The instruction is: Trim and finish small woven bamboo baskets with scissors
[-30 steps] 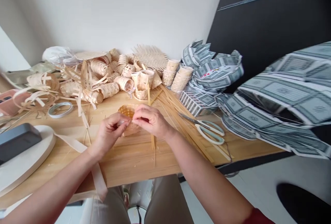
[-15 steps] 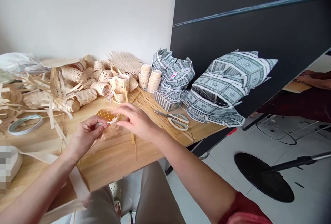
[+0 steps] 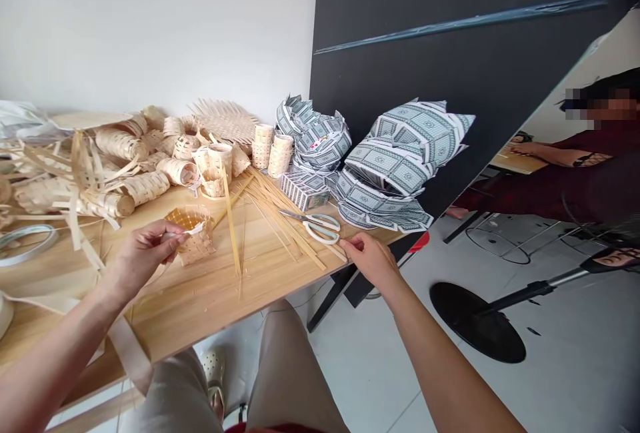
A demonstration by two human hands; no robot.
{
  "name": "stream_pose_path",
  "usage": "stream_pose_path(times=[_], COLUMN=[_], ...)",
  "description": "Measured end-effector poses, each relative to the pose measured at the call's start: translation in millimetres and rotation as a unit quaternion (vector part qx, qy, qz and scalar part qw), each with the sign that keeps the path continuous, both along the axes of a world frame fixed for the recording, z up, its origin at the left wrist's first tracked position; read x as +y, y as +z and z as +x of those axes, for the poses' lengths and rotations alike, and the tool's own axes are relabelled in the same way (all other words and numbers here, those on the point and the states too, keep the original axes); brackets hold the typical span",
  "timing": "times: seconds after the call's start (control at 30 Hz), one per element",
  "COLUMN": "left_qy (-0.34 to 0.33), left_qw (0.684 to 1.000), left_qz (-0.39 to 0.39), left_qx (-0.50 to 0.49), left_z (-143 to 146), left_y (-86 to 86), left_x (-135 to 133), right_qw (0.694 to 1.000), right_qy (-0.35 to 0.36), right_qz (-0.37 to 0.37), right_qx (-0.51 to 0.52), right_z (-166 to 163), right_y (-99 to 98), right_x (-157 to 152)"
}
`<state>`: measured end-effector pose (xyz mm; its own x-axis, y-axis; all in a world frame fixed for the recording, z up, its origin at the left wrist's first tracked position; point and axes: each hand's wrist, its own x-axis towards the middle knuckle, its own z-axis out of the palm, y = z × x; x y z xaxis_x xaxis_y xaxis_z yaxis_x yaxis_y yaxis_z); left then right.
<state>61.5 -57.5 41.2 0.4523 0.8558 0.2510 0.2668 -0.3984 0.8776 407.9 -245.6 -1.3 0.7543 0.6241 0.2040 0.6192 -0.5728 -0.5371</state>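
My left hand (image 3: 157,243) is closed in a pinch on a small white piece (image 3: 197,228), whose end sticks out past the fingertips. I cannot make out its exact kind. Just behind that piece stands a small woven basket (image 3: 197,246) of pale strips with a yellowish inside. At the table's front right edge is my right hand (image 3: 373,260), thumb and finger pressed together; whatever is between them is too small to name. Close to its fingertips lie scissors (image 3: 323,228) with pale handles, their blades pointing left.
Long thin strips (image 3: 280,203) lie across the table (image 3: 200,313). Woven tubes and cups (image 3: 143,188) pile up at the back left, near a tape roll (image 3: 27,245). Folded-card shapes (image 3: 395,153) stand at the back right. A person (image 3: 575,153) sits beyond the dark panel.
My right hand has moved away from the white piece, rightward to the table edge by the scissors. My left hand still holds the white piece. The view has turned right.
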Motion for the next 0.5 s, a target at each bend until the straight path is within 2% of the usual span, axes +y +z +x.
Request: stream_pose_path(times=[0.1, 0.23, 0.37, 0.5], left_qy=[-0.007, -0.006, -0.002, -0.008], left_qw=[1.0, 1.0, 1.0, 1.0], left_qz=[0.002, 0.004, 0.002, -0.007], left_qx=[0.002, 0.013, 0.013, -0.003], left_z=[-1.4, -1.4, -0.1, 1.6], left_y=[-3.6, -2.2, 4.2, 7.0], left_x=[3.6, 2.7, -3.1, -5.5], right_qw=[1.0, 0.998, 0.992, 0.97], right_qy=[-0.005, 0.007, 0.018, 0.027], right_qz=[-0.015, 0.006, 0.071, 0.16], right_qx=[0.026, 0.058, 0.105, 0.18], right_z=[4.2, 8.0, 12.1, 15.1], right_y=[-1.3, -0.6, -2.1, -6.9], right_x=[6.7, 10.2, 5.4, 0.6])
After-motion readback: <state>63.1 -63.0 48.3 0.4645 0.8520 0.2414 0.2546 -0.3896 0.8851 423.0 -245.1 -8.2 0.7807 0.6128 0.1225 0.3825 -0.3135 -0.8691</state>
